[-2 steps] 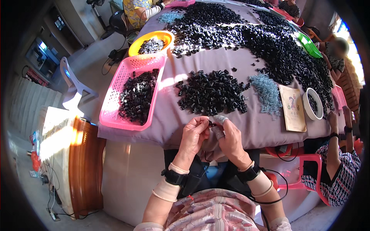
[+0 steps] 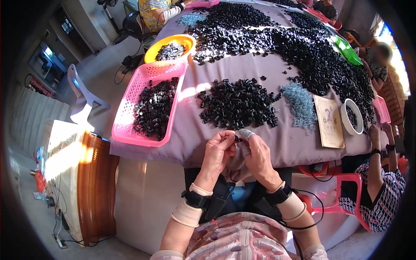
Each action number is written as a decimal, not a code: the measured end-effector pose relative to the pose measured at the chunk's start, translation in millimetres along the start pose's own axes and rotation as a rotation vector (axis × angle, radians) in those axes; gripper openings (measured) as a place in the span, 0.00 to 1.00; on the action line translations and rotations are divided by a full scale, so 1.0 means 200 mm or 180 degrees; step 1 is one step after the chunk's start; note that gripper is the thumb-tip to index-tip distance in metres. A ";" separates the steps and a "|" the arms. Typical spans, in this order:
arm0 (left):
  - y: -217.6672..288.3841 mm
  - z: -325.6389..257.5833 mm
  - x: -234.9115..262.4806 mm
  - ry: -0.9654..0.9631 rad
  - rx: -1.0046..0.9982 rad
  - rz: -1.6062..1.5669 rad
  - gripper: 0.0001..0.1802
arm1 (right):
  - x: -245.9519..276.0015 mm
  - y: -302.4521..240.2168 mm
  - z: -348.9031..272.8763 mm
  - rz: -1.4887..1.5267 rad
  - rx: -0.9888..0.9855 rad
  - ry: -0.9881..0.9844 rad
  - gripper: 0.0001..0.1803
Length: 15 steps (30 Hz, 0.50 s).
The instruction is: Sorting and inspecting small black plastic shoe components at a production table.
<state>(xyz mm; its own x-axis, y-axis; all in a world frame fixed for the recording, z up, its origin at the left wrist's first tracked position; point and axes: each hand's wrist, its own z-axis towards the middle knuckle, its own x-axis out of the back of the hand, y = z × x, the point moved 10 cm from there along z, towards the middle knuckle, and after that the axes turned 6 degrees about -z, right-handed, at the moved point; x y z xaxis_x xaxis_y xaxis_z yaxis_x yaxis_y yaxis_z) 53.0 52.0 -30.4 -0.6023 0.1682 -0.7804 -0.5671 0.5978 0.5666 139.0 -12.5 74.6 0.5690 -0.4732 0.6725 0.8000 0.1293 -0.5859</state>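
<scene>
Over the table's near edge my left hand pinches a small black part between thumb and fingertips. My right hand meets it from the other side, thumb and forefinger wrapped in grey coverings and bent close to the part. Whatever lies between the right fingertips is too small and hidden to make out. Just beyond my hands lies a pile of short black tube-like plastic parts. To its right is a heap of small clear bluish pieces.
At the left stand a pink basket of black parts and an orange bowl. A booklet and white bowl lie right, near a co-worker's hands. A large black heap spreads across the far purple-grey cloth.
My right hand has shifted slightly, its fingers drawing a little toward the left hand. At the far right, a co-worker's hand has moved a little. My left hand stays in place.
</scene>
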 end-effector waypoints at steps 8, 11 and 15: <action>0.02 -0.01 0.00 0.0008 -0.0155 0.0190 0.07 | 0.02 -0.10 0.02 -0.0110 0.0365 0.0039 0.20; 0.01 0.00 0.00 -0.0020 -0.0110 0.0165 0.07 | 0.01 -0.04 0.01 -0.0203 0.0136 -0.0029 0.20; 0.00 -0.01 0.00 -0.0046 -0.0034 0.0153 0.06 | 0.01 -0.01 0.00 -0.0150 0.0115 0.0113 0.20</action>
<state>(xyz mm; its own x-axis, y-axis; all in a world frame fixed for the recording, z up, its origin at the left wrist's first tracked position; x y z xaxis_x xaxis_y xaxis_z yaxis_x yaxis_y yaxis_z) 52.0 51.4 -29.5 -0.6209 0.2079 -0.7558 -0.5437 0.5803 0.6063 138.0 -14.6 77.2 0.5240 -0.5099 0.6822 0.8324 0.1371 -0.5370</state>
